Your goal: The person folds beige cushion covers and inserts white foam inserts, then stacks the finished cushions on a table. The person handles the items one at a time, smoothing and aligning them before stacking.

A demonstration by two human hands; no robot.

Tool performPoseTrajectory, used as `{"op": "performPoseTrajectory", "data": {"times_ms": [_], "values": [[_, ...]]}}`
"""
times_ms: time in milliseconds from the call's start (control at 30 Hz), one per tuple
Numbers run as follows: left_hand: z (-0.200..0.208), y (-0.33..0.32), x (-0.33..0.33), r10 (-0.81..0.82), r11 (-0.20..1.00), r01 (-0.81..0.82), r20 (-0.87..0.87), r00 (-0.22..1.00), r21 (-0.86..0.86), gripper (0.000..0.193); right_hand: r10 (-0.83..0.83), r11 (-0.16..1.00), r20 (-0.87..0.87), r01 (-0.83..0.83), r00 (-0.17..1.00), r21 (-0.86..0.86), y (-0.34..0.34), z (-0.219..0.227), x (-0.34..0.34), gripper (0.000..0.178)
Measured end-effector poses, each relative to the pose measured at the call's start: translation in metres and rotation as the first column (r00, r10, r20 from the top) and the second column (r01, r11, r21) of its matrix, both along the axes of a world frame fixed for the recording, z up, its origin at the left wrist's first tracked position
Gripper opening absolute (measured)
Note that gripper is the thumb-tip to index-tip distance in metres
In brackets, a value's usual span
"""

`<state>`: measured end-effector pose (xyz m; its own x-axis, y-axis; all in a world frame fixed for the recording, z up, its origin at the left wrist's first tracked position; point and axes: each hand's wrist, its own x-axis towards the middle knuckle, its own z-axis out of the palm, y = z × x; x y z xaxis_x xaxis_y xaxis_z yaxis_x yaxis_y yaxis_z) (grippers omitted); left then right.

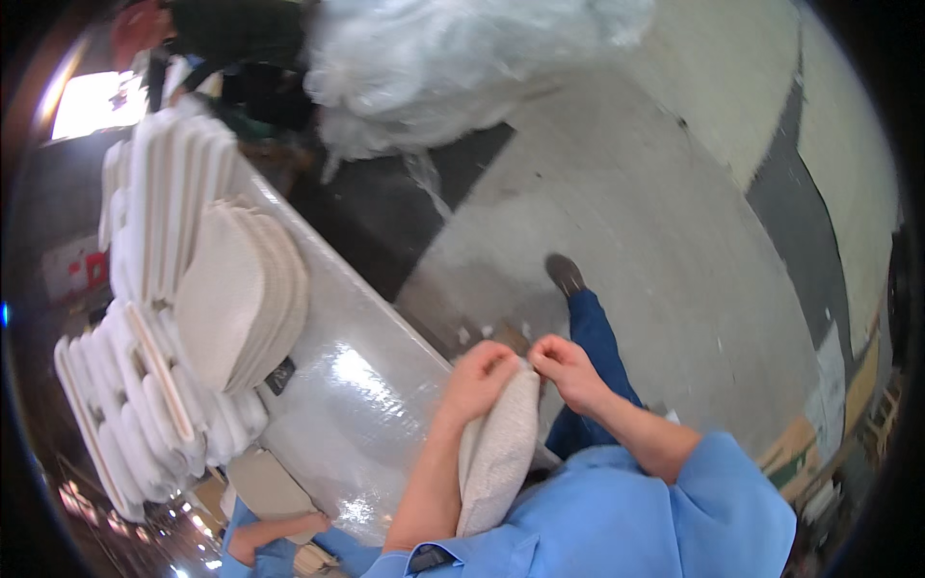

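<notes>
Head view: a glossy white table [356, 385] carries stacked white foam trays [154, 289] at its far left. At its near edge, pressed against the person's chest for support, a beige pad [496, 458] is pinched by the left hand [479, 378] and right hand [568, 371], both clamped on its top.

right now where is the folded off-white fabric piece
In the head view, lower centre: the folded off-white fabric piece is pinched between left hand and right hand, beside the glossy white table.

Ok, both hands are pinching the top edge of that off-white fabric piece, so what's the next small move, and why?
Probably lay the off-white fabric piece onto the glossy white table. The left hand and right hand hold it upright against the blue shirt, and similar pieces sit stacked on that table.
</notes>
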<state>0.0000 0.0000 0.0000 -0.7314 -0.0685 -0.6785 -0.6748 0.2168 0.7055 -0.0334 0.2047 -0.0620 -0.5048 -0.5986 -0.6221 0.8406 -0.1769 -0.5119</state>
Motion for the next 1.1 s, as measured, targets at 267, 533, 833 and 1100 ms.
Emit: {"op": "performPoseTrajectory", "data": {"times_ms": [267, 533, 833, 1100], "values": [[0.024, -0.003, -0.070, -0.498, 0.867, 0.457, 0.335, 0.799, 0.198, 0.048, 0.054, 0.994, -0.026, -0.051, 0.998, 0.102, 0.003, 0.013, -0.010, 0.007], [0.028, 0.011, -0.092, -0.646, 0.754, 0.624, 0.407, 0.645, 0.206, 0.036, 0.123, 0.989, -0.087, -0.115, 0.989, 0.095, 0.011, 0.013, -0.020, 0.007], [0.033, 0.027, -0.080, -0.715, 0.674, 0.736, 0.299, 0.632, 0.057, 0.017, -0.084, 0.995, 0.223, 0.092, 0.971, -0.025, 0.034, 0.011, 0.048, 0.052], [0.028, 0.046, -0.076, -0.825, 0.482, 0.838, 0.188, 0.533, -0.257, 0.022, -0.196, 0.967, 0.548, 0.253, 0.813, -0.030, 0.001, 0.003, 0.082, 0.045]]}}
